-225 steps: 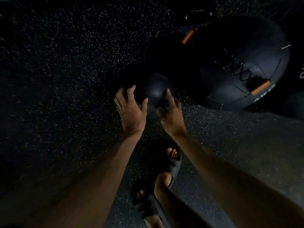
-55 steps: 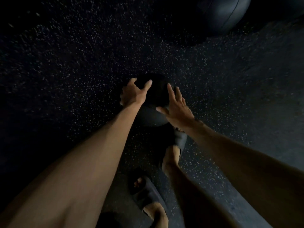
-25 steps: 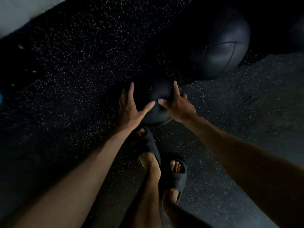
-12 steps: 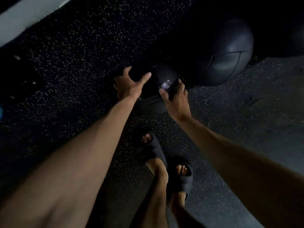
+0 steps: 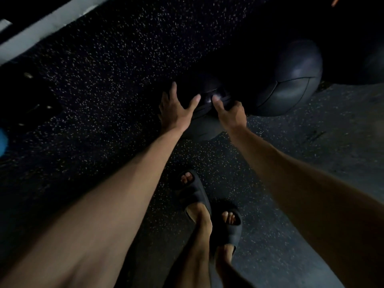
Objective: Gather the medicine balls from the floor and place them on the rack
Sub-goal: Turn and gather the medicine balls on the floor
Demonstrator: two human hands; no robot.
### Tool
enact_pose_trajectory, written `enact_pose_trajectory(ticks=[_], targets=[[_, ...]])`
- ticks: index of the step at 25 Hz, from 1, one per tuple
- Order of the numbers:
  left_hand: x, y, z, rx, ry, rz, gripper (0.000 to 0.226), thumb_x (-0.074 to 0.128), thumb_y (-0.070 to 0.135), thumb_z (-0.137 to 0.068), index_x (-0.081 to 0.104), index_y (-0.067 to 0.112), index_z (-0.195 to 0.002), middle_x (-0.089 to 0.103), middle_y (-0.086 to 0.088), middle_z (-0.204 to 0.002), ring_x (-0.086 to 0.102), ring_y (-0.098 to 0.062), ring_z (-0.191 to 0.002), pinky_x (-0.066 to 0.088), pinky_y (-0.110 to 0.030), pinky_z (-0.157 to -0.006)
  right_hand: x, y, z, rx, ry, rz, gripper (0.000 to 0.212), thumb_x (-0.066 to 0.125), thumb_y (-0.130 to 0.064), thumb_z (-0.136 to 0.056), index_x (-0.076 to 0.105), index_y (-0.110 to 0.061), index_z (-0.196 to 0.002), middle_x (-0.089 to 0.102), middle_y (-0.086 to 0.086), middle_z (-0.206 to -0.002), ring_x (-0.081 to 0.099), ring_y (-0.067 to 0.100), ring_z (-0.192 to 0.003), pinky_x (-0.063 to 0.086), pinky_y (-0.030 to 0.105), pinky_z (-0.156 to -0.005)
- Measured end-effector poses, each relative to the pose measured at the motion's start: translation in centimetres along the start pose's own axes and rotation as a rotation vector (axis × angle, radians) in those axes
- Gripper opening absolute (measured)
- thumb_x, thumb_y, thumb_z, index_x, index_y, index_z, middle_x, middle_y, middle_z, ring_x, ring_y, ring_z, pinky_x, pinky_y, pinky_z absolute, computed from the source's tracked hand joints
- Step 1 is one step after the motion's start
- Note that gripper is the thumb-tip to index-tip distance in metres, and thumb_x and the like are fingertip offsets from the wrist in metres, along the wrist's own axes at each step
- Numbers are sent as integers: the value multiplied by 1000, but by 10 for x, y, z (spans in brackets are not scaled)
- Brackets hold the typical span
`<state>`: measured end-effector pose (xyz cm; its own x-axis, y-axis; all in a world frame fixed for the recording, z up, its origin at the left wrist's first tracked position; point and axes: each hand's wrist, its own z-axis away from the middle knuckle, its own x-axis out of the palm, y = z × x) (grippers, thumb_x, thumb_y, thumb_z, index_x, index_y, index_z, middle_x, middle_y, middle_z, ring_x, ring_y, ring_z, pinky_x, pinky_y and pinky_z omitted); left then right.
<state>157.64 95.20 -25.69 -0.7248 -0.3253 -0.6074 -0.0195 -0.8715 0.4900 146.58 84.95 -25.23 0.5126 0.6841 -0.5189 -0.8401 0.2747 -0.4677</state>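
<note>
A small black medicine ball [image 5: 205, 124] is held above the speckled rubber floor [image 5: 108, 65], between my two hands. My left hand [image 5: 176, 109] presses on the ball's left side with fingers spread and straight. My right hand [image 5: 231, 113] grips its right side, thumb up on the near face and fingers curled over the far edge. A larger dark medicine ball [image 5: 291, 84] with seams lies on the floor just right of it. No rack is in view.
Another big dark ball [image 5: 365, 65] sits in shadow at the far right. A pale wall base [image 5: 41, 23] runs along the upper left, with dim objects [image 5: 31, 100] and something blue [image 5: 2, 142] at the left edge. My feet in black slides [image 5: 194, 194] stand below.
Both hands have stayed on the small ball and carried it a little nearer the large seamed ball. My right fingers have curled further around it, and my feet have stepped forward.
</note>
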Motion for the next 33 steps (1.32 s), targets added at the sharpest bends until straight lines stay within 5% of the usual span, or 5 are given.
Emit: enact_pose_trajectory(ticks=[7,12,21,29,33], targets=[[-63,18,101,39,-17,60,55,60,26,-97,40,17,-147,39,-10,-154,39,-25,-140,37,-37,-111,-65,-31,108,-274,-185,364,39,43,-36,-103,59,-6,-121,65,9,-104,63,24,-93,45,28,-73],[-119,24,249,-67,-54,14,33,59,19,-97,58,7,-127,60,-15,-128,59,-30,-117,47,-40,-99,-161,-51,229,-494,-354,567,34,38,-28,-105,61,-9,-120,70,14,-114,68,26,-93,57,37,-80],[-174,47,549,-186,99,-13,30,55,31,-100,58,16,-125,68,-9,-114,64,-27,-103,53,-40,-87,-287,-22,442,-736,-514,810,39,45,-32,-102,55,-11,-132,67,18,-120,62,36,-110,50,39,-89],[-135,-33,785,-381,304,156,34,57,33,-96,60,16,-125,69,-12,-117,65,-31,-109,51,-37,-90,-267,54,615,-908,-838,1154,43,44,-37,-104,49,-13,-140,60,14,-130,60,31,-112,52,41,-90],[-83,-104,887,-546,385,294,32,57,32,-94,62,17,-121,68,-14,-120,64,-35,-112,51,-44,-95,-225,121,702,-1082,-859,1352,40,43,-36,-104,50,-15,-138,62,11,-129,60,28,-114,49,39,-91]])
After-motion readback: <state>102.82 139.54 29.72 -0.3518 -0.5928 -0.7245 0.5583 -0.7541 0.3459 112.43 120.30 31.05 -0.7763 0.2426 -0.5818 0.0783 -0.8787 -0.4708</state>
